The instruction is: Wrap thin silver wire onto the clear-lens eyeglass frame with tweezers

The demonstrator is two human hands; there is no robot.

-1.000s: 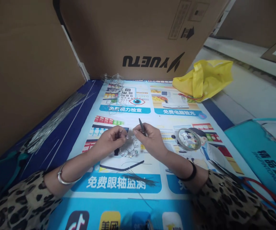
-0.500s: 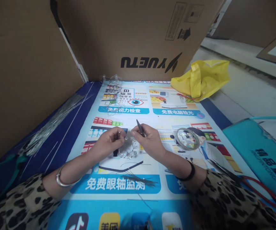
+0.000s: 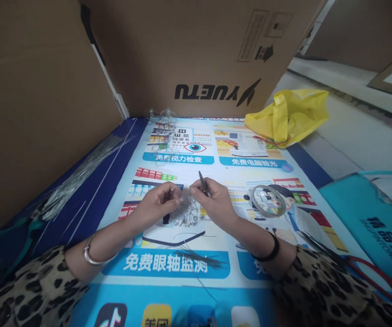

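My left hand (image 3: 163,200) is closed in a pinch on a piece of beaded wire (image 3: 186,217). Thin loops with small clear beads hang from the fingertips, just above the printed sheet. Close by on the right, my right hand (image 3: 214,197) is closed around a slim dark pointed tool (image 3: 203,182), its tip sticking up past the fingers; its exact kind is unclear. Whether the right thumb and forefinger also pinch a wire end is too small to tell. Loose dark wires (image 3: 199,258) lie on the sheet below the hands.
A round clear dish (image 3: 267,214) of small beads sits right of my hands. Beaded wire pieces (image 3: 163,122) lie at the back, and a wire bundle (image 3: 76,181) on the left. Red-handled scissors (image 3: 374,274), a yellow bag (image 3: 284,118) and cardboard walls (image 3: 212,50) surround the area.
The whole view has shifted slightly, so everything appears a little lower and to the right. Both hands keep nearly the same pose, and the hanging beaded wire has turned a little.
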